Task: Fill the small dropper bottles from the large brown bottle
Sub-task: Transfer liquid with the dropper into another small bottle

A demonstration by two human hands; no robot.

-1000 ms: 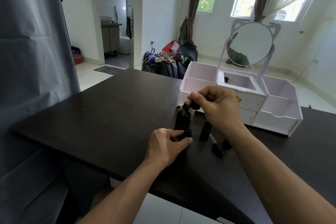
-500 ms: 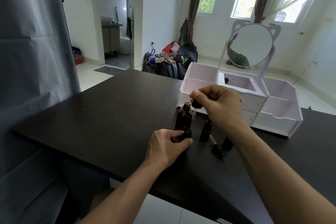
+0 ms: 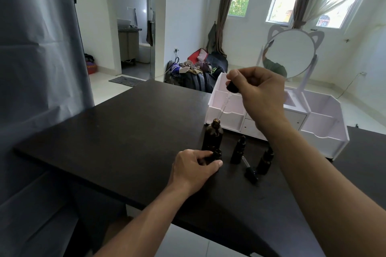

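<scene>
Nearest the table (image 3: 117, 144) edge, left hand (image 3: 193, 168) curled round an open small bottle (image 3: 216, 155), fingers and thumb pinching it just in front of the big bottle (image 3: 213, 135), evidently to steady it for filling. Right of the big bottle, two more small bottles: one capped (image 3: 238, 151) just beside it, another (image 3: 265, 159) farther right, with a loose dropper (image 3: 249, 170) lying flat between them and slightly nearer, presumably the held bottle's own, parked out of the way. Big bottle upright and uncapped, mouth clear. Above and behind it, right hand (image 3: 258, 92) raised, thumb and fingertips squeezing the black bulb of a pipette (image 3: 226, 100), glass stem slanting down with its tip just over the big bottle's neck — apparently lifted out with a charge, ready to swing across to the held bottle; liquid inside too faint to tell. Behind the big bottle, white organiser (image 3: 321, 131) with its cat-eared mirror (image 3: 290, 52).
</scene>
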